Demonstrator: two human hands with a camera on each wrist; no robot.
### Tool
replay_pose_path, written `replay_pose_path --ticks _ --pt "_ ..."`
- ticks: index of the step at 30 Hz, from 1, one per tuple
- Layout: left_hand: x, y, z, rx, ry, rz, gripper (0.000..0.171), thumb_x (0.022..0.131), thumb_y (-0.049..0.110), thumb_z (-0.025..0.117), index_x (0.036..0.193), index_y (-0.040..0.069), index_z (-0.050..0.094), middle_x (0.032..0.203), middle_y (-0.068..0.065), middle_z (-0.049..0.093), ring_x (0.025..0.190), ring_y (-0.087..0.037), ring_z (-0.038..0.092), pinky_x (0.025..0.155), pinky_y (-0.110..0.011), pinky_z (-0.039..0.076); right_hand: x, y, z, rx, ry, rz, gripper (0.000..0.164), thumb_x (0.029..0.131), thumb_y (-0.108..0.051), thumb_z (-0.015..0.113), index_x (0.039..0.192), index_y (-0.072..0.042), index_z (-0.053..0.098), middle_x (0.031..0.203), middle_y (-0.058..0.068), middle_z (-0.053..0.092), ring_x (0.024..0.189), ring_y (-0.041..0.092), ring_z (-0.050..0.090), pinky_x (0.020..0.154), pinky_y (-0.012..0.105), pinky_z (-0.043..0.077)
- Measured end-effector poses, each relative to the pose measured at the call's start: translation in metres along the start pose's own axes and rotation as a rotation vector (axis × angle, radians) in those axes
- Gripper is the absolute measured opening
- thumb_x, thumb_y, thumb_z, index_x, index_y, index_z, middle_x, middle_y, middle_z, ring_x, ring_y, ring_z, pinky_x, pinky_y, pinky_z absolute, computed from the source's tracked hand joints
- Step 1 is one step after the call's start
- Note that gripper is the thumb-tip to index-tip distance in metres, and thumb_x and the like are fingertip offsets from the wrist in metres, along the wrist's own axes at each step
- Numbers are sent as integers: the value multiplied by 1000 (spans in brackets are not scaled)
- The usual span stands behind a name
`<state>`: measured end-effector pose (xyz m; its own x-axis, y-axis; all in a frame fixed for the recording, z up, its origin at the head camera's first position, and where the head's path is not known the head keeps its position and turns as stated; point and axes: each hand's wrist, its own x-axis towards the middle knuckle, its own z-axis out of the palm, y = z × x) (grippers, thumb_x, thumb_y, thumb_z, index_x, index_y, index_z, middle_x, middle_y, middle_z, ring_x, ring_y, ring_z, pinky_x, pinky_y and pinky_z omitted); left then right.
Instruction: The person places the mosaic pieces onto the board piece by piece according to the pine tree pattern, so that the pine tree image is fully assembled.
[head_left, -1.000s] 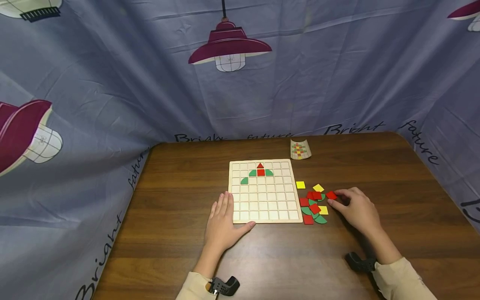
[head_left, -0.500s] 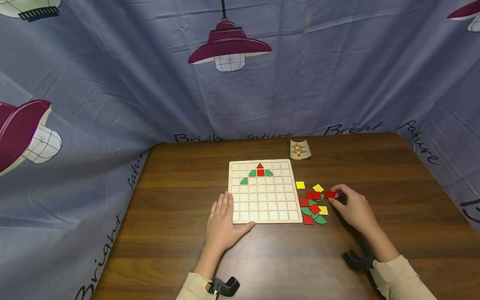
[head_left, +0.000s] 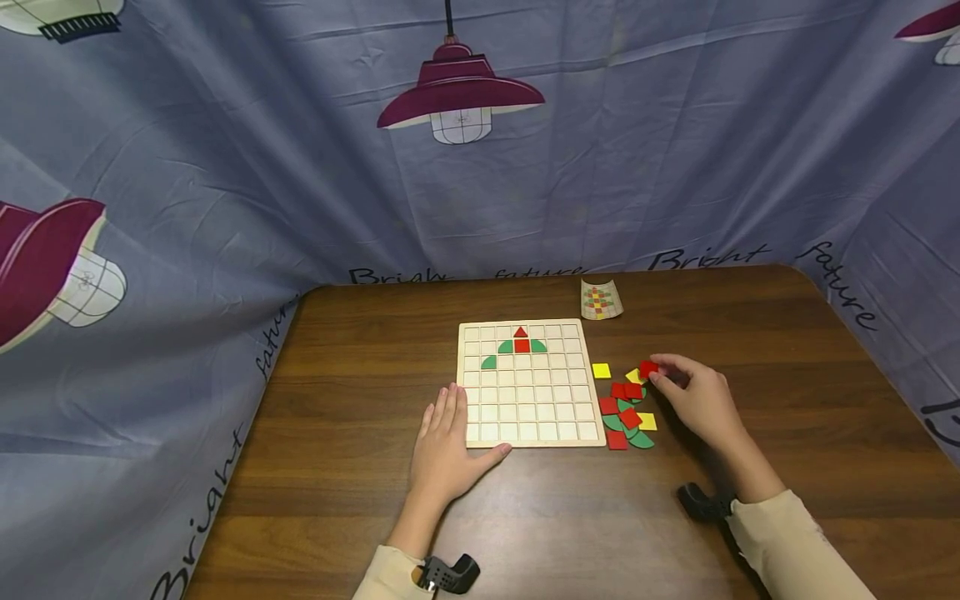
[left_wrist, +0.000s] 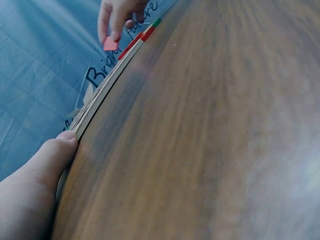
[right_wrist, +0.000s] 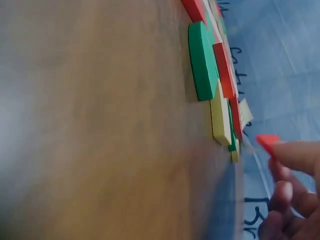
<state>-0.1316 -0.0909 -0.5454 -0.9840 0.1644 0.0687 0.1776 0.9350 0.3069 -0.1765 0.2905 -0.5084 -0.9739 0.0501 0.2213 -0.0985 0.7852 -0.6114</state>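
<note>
Pinching red tile [head_left: 648,369] in fingers of right hand [head_left: 703,404], right of grid board [head_left: 526,410]; overlapping yellow tile [head_left: 632,377] in head view, clear of pile [head_left: 628,417] in right wrist view. Bracketing board's near-left corner with straight-fingered left hand [head_left: 444,450].

Before me, one blue-grey fabric curtain [head_left: 300,183], lower edge, black cursive lettering [head_left: 708,256]: I read "Bright" three times, "fature" three times, alternating; at far right, further black script [head_left: 943,407], cut off by the view's edge.
</note>
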Motion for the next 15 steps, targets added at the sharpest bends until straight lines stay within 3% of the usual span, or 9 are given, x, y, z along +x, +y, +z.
replay_pose_path --ticks 8,15 --pt "0 0 0 7 4 -2 117 78 88 43 159 8 17 167 -8 16 156 -20 11 127 -41 13 24 -35 19 105 4 -5 29 93 -19 70 120 -10 71 92 8 70 70 18 51 53 22 43" --pt "0 0 1 5 1 -2 117 78 88 43 159 8 16 167 -7 14 156 -20 10 127 -42 13 39 -72 43 199 -66 -15 28 93 -18 70 120 -11 71 93 7 70 72 20 52 52 24 43"
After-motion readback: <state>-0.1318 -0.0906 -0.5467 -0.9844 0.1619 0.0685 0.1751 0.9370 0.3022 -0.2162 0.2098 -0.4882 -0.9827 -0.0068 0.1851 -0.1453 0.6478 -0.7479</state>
